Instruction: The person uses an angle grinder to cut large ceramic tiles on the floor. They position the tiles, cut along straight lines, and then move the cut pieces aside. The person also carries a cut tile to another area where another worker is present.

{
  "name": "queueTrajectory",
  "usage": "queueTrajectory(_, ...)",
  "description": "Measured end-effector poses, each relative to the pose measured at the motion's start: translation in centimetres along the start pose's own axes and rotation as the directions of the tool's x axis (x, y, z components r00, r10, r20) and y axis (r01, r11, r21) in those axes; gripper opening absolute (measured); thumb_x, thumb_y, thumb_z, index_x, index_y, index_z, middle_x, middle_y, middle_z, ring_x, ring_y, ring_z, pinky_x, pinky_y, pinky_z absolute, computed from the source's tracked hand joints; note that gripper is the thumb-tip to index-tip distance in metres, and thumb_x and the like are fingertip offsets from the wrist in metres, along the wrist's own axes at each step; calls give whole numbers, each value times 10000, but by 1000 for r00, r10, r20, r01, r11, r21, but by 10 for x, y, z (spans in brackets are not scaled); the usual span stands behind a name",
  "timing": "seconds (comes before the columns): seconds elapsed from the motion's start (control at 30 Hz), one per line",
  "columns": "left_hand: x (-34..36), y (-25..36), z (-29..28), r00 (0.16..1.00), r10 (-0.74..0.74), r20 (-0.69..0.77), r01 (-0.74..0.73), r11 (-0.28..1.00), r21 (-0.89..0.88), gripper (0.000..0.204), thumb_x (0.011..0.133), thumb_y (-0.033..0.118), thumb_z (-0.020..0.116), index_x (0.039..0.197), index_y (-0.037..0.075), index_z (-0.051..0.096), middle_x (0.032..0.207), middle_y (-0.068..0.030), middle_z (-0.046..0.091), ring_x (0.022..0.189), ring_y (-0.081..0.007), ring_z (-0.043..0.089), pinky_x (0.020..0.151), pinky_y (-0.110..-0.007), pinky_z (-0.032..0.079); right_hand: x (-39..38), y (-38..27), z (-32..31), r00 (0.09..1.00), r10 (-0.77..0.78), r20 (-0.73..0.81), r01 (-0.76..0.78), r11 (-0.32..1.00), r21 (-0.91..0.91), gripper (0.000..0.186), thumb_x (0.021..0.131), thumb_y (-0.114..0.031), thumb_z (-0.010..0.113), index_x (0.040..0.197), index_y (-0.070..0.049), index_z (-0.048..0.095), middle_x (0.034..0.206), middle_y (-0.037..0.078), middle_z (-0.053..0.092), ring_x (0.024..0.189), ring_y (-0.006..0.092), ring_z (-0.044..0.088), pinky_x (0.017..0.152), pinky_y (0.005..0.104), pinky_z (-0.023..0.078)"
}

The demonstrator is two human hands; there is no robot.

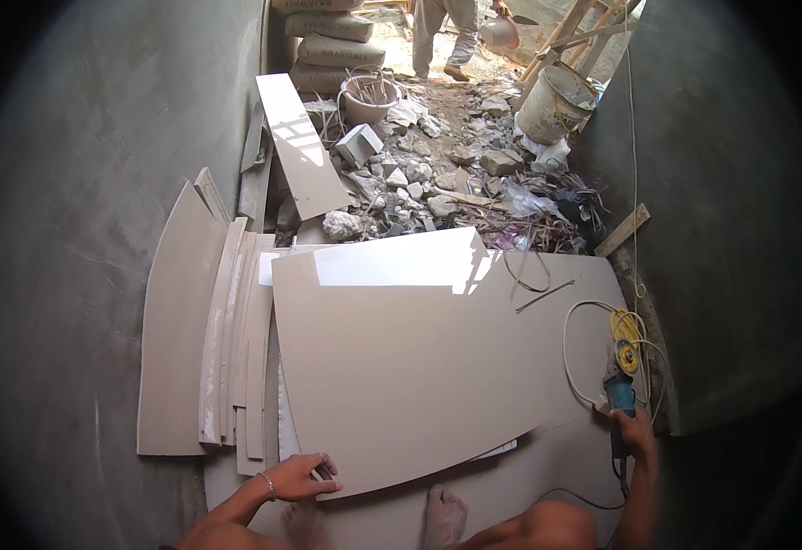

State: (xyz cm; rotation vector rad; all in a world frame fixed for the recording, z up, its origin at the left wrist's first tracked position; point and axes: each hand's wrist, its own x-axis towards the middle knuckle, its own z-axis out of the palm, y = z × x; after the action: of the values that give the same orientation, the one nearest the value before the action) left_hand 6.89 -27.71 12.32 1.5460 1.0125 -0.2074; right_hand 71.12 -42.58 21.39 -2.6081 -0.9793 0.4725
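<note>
My left hand (300,477) is at the near left corner of a large flat beige board (401,367), fingers closed around its edge. The board lies flat on other sheets in front of my bare feet. On the right, my right hand (636,433) is wrapped around the body of a teal angle grinder (619,390). Its head, with a round yellow disc (627,356), points away from me. I cannot tell whether the disc is turning. A pale cable (568,344) loops beside the grinder, near the right wall.
Cut beige strips (252,367) lean by the left wall. Beyond lie rubble (410,174), a tilted narrow panel (300,147), a basin (369,99) and a dirty bucket (555,103). Stacked sacks (337,50) stand far left. Another person (447,37) stands at the far end with a container.
</note>
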Motion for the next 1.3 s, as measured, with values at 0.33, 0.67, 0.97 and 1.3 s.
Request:
queueTrajectory(0.33,74,116,14,693,715,94,-604,646,-466,754,893,374,840,1426,-1,463,1328,-194,623,1233,-283,633,1096,-406,498,-102,-274,9,876,-242,416,-14,851,525,442,902,-444,707,996,-24,604,765,86,650,615,166,662,572,306,562)
queueTrajectory(0.67,22,47,-25,874,253,-414,-452,735,-505,687,736,213,827,1294,-17,500,1089,-107,686,993,-226,704,866,-363,584,-173,-401,257,587,-707,394,-48,455,889,497,938,-434,709,1150,11,643,965,48,654,890,141,602,827,316,510)
queueTrajectory(0.97,35,-15,8,523,215,-825,-322,946,43,534,815,253,847,1254,40,630,1131,-169,716,1018,-351,723,854,-438,575,-233,-426,302,781,-551,293,174,644,745,576,891,-485,768,1053,41,595,912,206,706,802,322,711,754,431,558)
queueTrajectory(1.3,49,-37,38,233,182,-955,-180,973,142,603,799,277,870,1254,16,572,1107,-154,665,1023,-327,690,850,-437,553,-248,-432,312,751,-615,240,273,620,736,635,902,-545,742,1038,45,551,869,269,688,808,442,716,741,514,556)
